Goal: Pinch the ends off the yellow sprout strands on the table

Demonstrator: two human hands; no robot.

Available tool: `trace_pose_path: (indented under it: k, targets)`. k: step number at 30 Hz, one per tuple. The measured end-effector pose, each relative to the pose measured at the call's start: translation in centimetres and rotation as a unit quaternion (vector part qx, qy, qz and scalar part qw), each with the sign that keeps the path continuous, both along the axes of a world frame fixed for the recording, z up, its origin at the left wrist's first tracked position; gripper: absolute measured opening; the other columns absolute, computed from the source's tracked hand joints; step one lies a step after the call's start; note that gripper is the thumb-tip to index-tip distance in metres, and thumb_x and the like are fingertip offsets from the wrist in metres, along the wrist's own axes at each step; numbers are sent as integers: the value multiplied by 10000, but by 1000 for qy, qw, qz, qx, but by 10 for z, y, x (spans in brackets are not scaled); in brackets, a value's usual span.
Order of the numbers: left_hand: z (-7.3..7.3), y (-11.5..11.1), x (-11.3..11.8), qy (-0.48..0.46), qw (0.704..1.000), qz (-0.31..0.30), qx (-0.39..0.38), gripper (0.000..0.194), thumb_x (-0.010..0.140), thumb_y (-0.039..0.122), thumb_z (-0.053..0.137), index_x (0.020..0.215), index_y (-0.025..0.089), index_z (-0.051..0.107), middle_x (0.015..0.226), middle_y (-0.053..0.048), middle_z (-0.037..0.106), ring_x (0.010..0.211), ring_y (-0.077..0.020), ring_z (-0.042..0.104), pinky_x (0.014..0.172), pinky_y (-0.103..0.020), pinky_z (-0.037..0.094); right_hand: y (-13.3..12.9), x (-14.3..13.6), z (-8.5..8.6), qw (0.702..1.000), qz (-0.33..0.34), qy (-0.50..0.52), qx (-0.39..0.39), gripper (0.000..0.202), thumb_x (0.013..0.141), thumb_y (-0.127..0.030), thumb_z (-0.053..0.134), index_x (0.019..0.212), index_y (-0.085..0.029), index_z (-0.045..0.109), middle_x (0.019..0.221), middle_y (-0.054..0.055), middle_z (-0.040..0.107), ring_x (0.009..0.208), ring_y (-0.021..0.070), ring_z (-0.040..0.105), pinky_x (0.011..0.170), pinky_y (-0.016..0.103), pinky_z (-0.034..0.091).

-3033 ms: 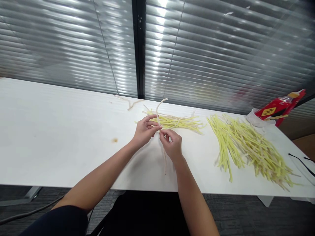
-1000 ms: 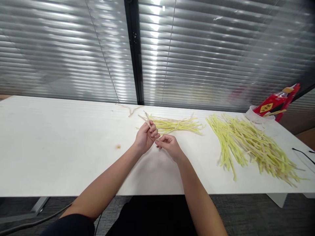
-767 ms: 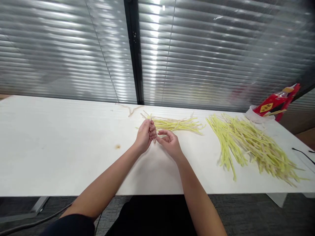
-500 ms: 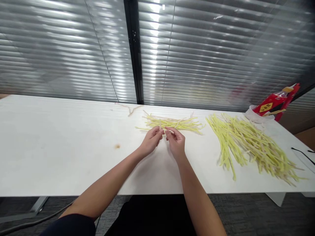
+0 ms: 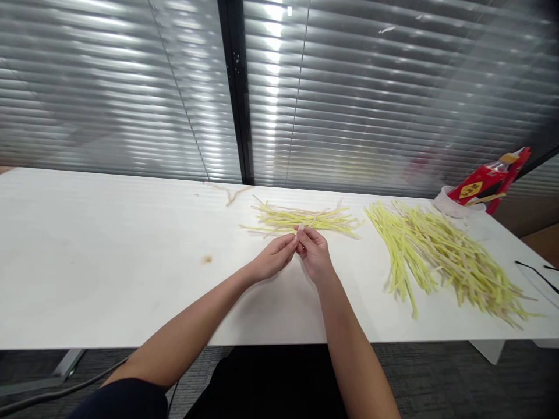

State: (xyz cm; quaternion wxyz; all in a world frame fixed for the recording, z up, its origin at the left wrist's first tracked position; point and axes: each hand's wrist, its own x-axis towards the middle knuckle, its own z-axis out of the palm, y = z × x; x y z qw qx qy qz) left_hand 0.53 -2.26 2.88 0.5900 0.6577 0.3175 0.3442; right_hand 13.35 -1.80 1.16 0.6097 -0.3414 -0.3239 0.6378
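Observation:
My left hand (image 5: 274,257) and my right hand (image 5: 314,250) meet fingertip to fingertip just above the white table, in front of a small bundle. Both are closed in a pinch around a short pale strip (image 5: 301,227), most of which the fingers hide. Behind them, the bundle of thin yellow and beige strips (image 5: 323,219) lies crosswise on the table. A larger heap of the same strips (image 5: 454,256) spreads to the right of my right hand. A bent beige strip (image 5: 230,196) rests near the table's far edge.
At the back right, a white bowl (image 5: 452,205) holds a red packet (image 5: 474,183). Black glasses arms (image 5: 535,270) reach in at the right edge. Blinds (image 5: 371,105) stand behind the white table (image 5: 109,262), which has a brown stain (image 5: 207,259).
My left hand has moved slightly right and its fingertips now touch those of my right hand. The pale strip that stood up from my left fingers is now mostly hidden.

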Motion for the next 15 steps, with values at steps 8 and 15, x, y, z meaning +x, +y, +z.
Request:
trace_pose_path:
  k: [8,15]
  targets:
    - [2,-3,-1,-59,991,-69,-95,316,912,461,378,776,184,450,468,91,264,376,-52,226,399,-203,201,-2,8,0,994,97,39,-4,202,651,-348,744,779,-201,691,431,-71,449,438,63,357,488,204,350]
    - [5,-4,-1,-50,991,-52,-113,338,890,493,409,754,186,445,456,96,253,363,-46,214,383,-193,183,-1,5,-1,999,31,-3,25,247,678,-397,724,803,-196,652,481,-71,470,434,57,372,473,209,331]
